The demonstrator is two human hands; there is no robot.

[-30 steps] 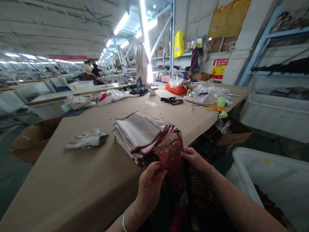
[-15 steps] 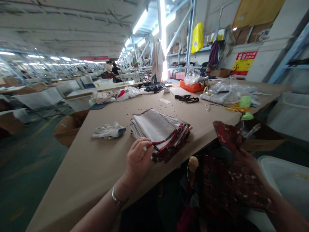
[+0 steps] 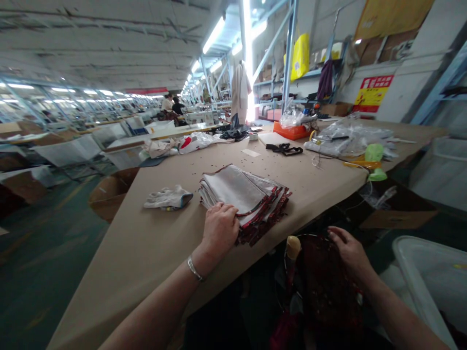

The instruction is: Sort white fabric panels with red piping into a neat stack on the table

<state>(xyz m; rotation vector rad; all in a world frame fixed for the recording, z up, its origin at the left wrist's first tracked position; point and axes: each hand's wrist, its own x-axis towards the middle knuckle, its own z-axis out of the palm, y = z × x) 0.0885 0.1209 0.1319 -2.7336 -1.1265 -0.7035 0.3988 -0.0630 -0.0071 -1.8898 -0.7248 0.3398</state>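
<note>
A stack of folded fabric pieces (image 3: 233,184), pale grey on top with dark red patterned edges, lies on the table. My left hand (image 3: 221,226) rests at its near left corner, fingers bent together over the edge of the top piece; the thumb is hidden. Below the table edge, dark red patterned fabric (image 3: 321,277) hangs in shadow over a rounded rim by a pale wooden knob (image 3: 293,247). My right hand (image 3: 348,250) is at the upper right edge of this fabric, fingers loosely bent and slightly apart, with nothing clearly gripped.
A white work glove (image 3: 168,198) lies left of the stack. Further back on the brown table (image 3: 146,257) are black straps (image 3: 284,149), an orange tray (image 3: 292,131) and clear plastic bags (image 3: 343,136). Cardboard boxes stand at both sides; a white plastic bin (image 3: 416,262) is at right.
My right hand has come down and left, and the red patterned piece it held up now lies low with the dark fabric. My left hand has shifted slightly right and further over the stack's corner.
</note>
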